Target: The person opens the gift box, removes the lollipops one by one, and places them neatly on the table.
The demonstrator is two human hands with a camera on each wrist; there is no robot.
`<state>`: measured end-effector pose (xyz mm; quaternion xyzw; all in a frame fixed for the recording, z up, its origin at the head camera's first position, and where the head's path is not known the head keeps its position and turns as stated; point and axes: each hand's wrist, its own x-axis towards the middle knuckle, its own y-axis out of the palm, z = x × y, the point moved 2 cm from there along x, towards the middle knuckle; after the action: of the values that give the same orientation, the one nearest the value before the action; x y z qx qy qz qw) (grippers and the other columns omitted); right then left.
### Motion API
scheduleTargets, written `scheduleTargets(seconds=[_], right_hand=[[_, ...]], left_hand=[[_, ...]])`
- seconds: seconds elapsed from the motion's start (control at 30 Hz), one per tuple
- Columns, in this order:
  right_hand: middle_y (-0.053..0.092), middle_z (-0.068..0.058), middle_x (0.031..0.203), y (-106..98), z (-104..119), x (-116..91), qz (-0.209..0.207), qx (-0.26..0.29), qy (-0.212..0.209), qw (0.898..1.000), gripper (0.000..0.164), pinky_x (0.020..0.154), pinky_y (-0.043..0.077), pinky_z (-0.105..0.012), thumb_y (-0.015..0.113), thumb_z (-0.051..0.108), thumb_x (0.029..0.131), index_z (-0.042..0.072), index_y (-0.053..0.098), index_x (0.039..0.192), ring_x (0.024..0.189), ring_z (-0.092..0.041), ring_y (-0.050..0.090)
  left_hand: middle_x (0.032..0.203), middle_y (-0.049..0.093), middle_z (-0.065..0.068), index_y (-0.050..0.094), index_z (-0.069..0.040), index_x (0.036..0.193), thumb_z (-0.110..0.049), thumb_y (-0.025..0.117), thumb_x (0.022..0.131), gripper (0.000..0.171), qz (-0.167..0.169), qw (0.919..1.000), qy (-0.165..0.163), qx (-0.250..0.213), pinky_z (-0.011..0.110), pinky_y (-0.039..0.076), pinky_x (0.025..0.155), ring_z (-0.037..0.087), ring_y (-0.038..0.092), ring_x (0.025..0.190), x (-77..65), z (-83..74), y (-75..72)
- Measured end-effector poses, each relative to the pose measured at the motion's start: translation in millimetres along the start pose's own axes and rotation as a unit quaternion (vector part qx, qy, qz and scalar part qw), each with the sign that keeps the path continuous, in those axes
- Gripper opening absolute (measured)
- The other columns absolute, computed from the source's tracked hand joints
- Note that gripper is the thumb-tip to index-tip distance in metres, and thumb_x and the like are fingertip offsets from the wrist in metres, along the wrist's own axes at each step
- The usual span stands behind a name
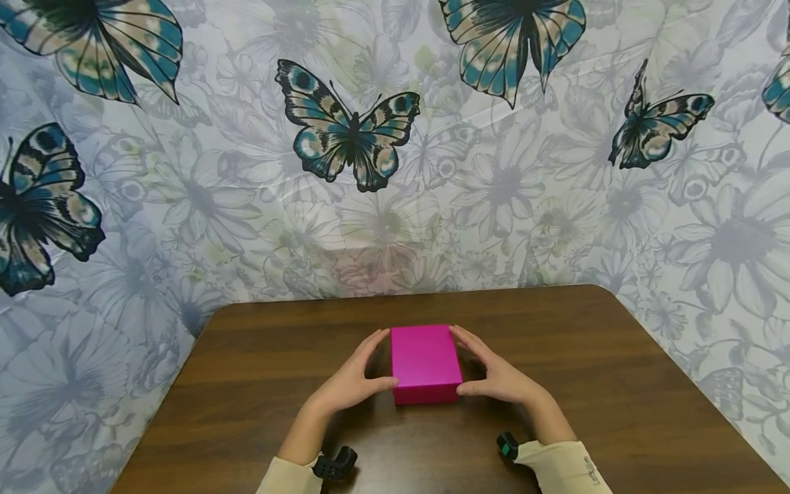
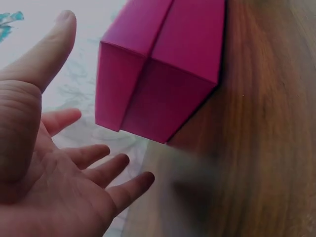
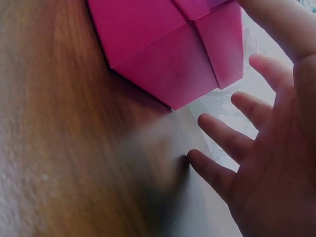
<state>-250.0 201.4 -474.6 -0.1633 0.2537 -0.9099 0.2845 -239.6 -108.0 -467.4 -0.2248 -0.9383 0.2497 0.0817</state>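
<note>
A bright pink box (image 1: pixel 424 357) with a smooth flat top sits on the wooden table (image 1: pixel 247 412). Both wrist views show a lid edge running round the box's sides (image 2: pixel 170 98). To its left is my left hand (image 1: pixel 354 377), thumb at the near corner and fingertips by the far one. My right hand (image 1: pixel 501 374) mirrors this on the right side, its thumb close to the near right edge. In the left wrist view the fingers (image 2: pixel 106 170) are spread and relaxed, with a gap to the box. Spread fingers (image 3: pixel 224 138) show likewise in the right wrist view.
Behind the table hangs a pale floral cloth (image 1: pixel 382 226) printed with blue and beige butterflies. The table's far edge runs a little way beyond the box. Dark bands (image 1: pixel 335 464) sit at both wrists, by cream sleeves (image 1: pixel 564 466).
</note>
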Motion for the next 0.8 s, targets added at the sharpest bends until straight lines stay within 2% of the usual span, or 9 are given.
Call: scheduleTargets(seconds=[0.23,0.4,0.8], right_hand=[[0.012,-0.005,0.169,4,-5,2,0.002,-0.004,0.007,1.0,0.097,0.11,0.032,-0.07,0.079,0.028,0.086,0.027,0.018,0.161,0.148,-0.035,0.035],[0.015,0.0,0.168,5,-9,2,0.002,-0.003,0.016,1.0,0.096,0.112,0.031,-0.068,0.079,0.029,0.086,0.03,0.019,0.16,0.146,-0.028,0.037],[0.018,0.001,0.168,6,-12,1,-0.003,0.01,0.026,1.0,0.093,0.112,0.033,-0.064,0.078,0.029,0.087,0.033,0.02,0.16,0.144,-0.028,0.039]], left_hand=[[0.168,0.015,0.004,0.017,-0.028,0.161,-0.034,0.081,0.084,0.099,0.024,0.9996,0.013,-0.005,0.063,0.023,0.12,0.033,0.015,0.155,1.1,6.4,1.7],[0.168,0.016,0.003,0.017,-0.031,0.16,-0.033,0.081,0.084,0.1,0.037,0.9992,0.011,-0.002,0.064,0.022,0.121,0.033,0.015,0.155,1.2,10.3,3.6],[0.166,0.024,0.0,0.017,-0.035,0.16,-0.035,0.081,0.084,0.1,0.026,0.9996,0.011,-0.001,0.062,0.022,0.121,0.03,0.022,0.154,2.6,14.5,8.0]])
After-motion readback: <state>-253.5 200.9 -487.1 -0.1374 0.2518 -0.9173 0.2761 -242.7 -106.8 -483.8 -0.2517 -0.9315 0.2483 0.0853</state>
